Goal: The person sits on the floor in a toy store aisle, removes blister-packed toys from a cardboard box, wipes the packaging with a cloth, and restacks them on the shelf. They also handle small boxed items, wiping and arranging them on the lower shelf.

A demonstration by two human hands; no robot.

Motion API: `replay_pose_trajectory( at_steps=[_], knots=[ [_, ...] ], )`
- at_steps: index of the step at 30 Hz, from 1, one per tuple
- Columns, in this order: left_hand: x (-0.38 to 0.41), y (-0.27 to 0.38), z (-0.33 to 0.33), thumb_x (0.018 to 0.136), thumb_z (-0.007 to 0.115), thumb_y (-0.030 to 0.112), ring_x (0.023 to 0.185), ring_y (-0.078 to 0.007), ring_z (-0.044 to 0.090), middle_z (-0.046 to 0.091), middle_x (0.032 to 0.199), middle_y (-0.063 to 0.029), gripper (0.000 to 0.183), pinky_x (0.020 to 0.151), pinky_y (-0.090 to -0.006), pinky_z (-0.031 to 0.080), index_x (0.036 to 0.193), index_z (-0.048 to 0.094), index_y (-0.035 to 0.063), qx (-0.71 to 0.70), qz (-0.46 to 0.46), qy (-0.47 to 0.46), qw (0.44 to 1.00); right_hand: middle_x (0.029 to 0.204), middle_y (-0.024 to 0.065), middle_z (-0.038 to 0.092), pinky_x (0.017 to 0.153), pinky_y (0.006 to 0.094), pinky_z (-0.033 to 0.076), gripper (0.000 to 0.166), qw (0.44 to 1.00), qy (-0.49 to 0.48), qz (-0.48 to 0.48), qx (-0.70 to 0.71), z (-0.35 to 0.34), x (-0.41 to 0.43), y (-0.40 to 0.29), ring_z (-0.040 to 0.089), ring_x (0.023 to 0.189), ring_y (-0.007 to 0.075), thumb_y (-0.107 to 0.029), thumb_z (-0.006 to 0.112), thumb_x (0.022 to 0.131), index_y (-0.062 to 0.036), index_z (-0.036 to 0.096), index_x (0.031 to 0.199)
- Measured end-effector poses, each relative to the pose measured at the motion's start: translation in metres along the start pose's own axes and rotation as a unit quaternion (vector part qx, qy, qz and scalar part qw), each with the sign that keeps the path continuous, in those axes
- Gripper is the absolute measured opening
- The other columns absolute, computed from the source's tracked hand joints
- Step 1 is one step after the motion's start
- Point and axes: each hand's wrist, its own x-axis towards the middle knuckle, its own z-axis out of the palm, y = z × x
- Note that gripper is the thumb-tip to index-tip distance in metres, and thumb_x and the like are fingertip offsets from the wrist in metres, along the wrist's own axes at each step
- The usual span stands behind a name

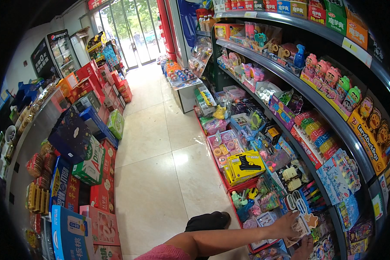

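Observation:
My left arm reaches across from the bottom middle to the lowest toy shelf at the right. My left hand [283, 225] grips a small clear plastic package [301, 227] with whitish contents that I cannot make out. Just below it, my right hand [304, 249] has its fingertips at the package's lower edge; the frame cuts off the rest, and its grip is unclear. A tan star-shaped piece [311, 220] shows beside the package; whether it is joined to it is unclear. Oval white-rimmed items [295, 202] lie just above my left hand.
Red trays [227, 186] of packaged toys line the floor level, with yellow toy-gun boxes [245, 165] on top. Curved shelves [331, 89] of toys and snacks rise at the right. Gift cartons [104, 188] stack along the left. A tiled aisle [149, 162] runs to a glass door [130, 35].

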Motion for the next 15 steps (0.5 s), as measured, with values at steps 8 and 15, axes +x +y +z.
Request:
replay_pose_trajectory(
  at_steps=[8,15],
  knots=[
    [0.001,-0.007,0.007,0.070,0.070,0.046,0.116,-0.0413,0.039,0.037,0.124,-0.0274,0.111,0.096,-0.0452,0.035,0.144,0.003,-0.0030,-0.039,0.005,-0.035,0.999,0.076,0.0000,0.040,0.059,0.0263,0.040,0.018,0.999,-0.031,-0.013,0.025,0.006,0.000,0.009,0.041,0.066,0.0066,-0.022,0.049,0.095,-0.0072,0.042,0.088],
    [0.001,-0.006,0.009,0.069,0.070,0.045,0.110,-0.0405,0.041,0.038,0.120,-0.0266,0.111,0.094,-0.0434,0.035,0.144,0.002,-0.0009,-0.047,0.013,-0.052,0.997,0.078,0.0007,0.043,0.059,0.0264,0.040,0.020,0.998,-0.065,-0.015,0.006,0.003,-0.002,0.004,0.043,0.067,0.0059,-0.025,0.048,0.096,-0.0061,0.043,0.091]
  ],
)
